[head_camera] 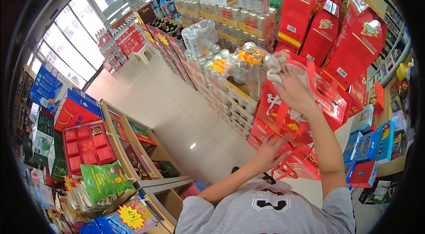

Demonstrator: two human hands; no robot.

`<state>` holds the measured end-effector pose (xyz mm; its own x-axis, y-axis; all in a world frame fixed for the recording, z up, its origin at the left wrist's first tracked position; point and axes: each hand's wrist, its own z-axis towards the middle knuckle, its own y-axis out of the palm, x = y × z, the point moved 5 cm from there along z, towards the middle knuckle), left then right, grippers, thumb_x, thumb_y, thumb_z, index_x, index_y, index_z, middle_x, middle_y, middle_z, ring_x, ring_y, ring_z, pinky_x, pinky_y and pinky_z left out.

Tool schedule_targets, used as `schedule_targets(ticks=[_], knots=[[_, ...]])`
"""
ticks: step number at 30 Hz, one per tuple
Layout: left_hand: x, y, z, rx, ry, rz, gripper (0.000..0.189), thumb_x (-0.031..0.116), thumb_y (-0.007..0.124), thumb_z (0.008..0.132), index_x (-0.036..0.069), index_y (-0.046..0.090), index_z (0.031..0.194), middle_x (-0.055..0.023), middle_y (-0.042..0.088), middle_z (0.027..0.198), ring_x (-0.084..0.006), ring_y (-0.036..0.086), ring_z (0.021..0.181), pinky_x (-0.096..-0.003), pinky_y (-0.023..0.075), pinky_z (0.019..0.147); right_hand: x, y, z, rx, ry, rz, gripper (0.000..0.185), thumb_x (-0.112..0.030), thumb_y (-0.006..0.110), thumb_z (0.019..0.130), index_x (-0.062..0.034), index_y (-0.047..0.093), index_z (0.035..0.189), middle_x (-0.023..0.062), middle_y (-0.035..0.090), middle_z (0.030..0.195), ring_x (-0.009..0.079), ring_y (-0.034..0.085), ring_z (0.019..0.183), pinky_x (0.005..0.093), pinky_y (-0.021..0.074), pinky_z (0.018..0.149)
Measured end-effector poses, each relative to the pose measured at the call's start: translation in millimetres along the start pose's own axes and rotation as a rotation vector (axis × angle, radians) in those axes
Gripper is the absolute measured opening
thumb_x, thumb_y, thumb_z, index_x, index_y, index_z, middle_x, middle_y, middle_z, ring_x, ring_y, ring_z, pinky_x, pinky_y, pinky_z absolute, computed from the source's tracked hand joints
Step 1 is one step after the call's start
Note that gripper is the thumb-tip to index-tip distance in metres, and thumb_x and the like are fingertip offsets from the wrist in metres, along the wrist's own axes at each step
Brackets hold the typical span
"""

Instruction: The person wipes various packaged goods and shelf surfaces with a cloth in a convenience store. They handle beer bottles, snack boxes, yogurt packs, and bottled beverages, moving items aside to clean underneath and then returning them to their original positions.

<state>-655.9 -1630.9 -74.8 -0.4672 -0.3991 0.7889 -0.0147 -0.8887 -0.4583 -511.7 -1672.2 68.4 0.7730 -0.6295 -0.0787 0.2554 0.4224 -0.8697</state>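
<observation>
A pale cloth (276,66) is pressed under my right hand (294,89), on top of a red gift box (270,99) with a red ribbon handle (311,74). Part of the cloth also shows below the hand, beside the wrist. My left hand (270,152) is lower down, its fingers spread and somewhat blurred, near the lower red boxes (260,131); no held object shows in it. Whether it touches a box cannot be told. Plastic-wrapped cans (247,64) stand just left of the right hand.
Tall red gift boxes (327,28) rise behind the right hand. Stacked can cases (225,23) line the tiled aisle (159,104). Wooden shelving (132,141) with boxes and a green snack bag (103,181) is at left. Blue boxes (365,144) lie on a shelf at right.
</observation>
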Motion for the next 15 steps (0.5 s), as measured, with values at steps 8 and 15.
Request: schedule_targets(ticks=[8, 15], knots=[[-18, -86, 18, 0.69, 0.206, -0.497, 0.069, 0.037, 0.054, 0.093, 0.001, 0.026, 0.144, -0.0248, 0.031, 0.145, -0.0369, 0.03, 0.137, -0.0454, 0.0266, 0.112, -99, 24, -18, 0.001, 0.026, 1.168, 0.06, -0.036, 0.048, 0.093, 0.003, 0.042, 0.139, 0.0243, 0.043, 0.141, 0.0401, 0.035, 0.135, 0.0478, 0.0174, 0.114], [-75, -111, 34, 0.763, -0.392, -1.268, 0.059, 0.042, 0.04, 0.101, 0.011, 0.022, 0.148, -0.0145, 0.038, 0.143, -0.0327, 0.042, 0.129, -0.046, 0.037, 0.107, -84, 84, -44, -0.164, -0.048, 1.099, 0.055, -0.027, 0.048, 0.095, -0.0005, 0.04, 0.142, 0.0205, 0.036, 0.148, 0.0372, 0.026, 0.142, 0.0445, 0.0121, 0.117]])
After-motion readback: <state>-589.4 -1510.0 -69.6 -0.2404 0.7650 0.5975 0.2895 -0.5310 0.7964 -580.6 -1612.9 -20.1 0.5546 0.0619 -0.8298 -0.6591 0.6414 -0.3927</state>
